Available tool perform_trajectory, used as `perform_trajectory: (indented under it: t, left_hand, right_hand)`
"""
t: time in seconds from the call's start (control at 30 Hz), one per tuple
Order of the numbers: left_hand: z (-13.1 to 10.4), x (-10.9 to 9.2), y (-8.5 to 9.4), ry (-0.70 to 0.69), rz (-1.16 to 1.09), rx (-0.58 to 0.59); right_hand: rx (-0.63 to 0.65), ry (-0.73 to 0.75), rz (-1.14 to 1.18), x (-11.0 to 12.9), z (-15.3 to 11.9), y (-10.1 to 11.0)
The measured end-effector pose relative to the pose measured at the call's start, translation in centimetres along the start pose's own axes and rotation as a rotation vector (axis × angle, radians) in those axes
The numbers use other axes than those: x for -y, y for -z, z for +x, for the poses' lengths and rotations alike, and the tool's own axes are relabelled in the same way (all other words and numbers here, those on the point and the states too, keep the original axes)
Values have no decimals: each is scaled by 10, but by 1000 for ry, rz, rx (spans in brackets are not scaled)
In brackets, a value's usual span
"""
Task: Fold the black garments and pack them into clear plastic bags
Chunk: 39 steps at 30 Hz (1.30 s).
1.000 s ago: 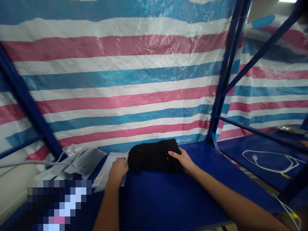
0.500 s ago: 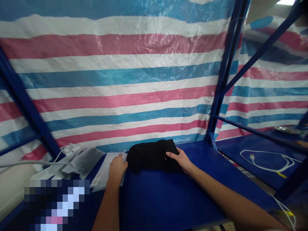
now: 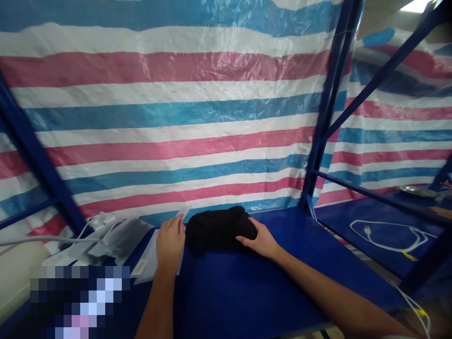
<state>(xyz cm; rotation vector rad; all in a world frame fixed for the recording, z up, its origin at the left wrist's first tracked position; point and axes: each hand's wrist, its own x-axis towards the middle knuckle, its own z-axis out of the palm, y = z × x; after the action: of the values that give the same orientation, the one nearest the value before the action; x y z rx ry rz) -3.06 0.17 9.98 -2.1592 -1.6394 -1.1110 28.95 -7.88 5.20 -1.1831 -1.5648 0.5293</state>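
Note:
A black cloth bundle (image 3: 217, 230), folded into a long rounded shape, lies across the blue surface in front of me. My right hand (image 3: 259, 239) grips its right end, thumb in front and fingers behind. On the other side, my left hand (image 3: 171, 241) pinches a clear plastic bag (image 3: 148, 261) that lies just left of the bundle. A corner of the bag stands up above my left fingers. Part of the bag is hidden under my left hand and wrist.
White cables and plastic packets (image 3: 120, 238) are heaped at the left, beside a pixelated patch. Blue metal posts (image 3: 319, 136) stand on both sides, with a striped plastic sheet (image 3: 176, 113) behind. A coiled white cable (image 3: 388, 238) lies on the neighbouring surface at right.
The bundle's right end has gone from a flat, squared edge to a rounded, folded-in one. My right hand has shifted slightly left. My left hand has raised a corner of the plastic bag.

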Motion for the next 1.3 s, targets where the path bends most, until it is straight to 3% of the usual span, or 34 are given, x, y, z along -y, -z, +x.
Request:
perform_trajectory:
  t: [0.17,0.27,0.4,0.53,0.87,1.13,1.3]
  left_hand:
    - [-3,-25,-8,-232,-265,21]
    - [-9,-39,-15,-359,-375,53]
    - [-15,-49,-18,-427,-442,130]
    - [-17,-54,-16,-420,-460,134]
    - [-24,-75,-16,-460,-586,268]
    - [-23,-73,-18,-532,-532,267]
    - [-14,-53,-25,-512,-438,196]
  right_hand:
    - [145,332,-146,7,-3,1]
    - [218,427,-171,12,-3,1]
    - [237,438,-178,12,-5,-1]
    - [212,427,-172,9,-6,-3]
    - [304,468,-153,14,-10,-6]
    - [260,447,-110,17,-7,-5]
    - [124,379,-68,5,2,3]
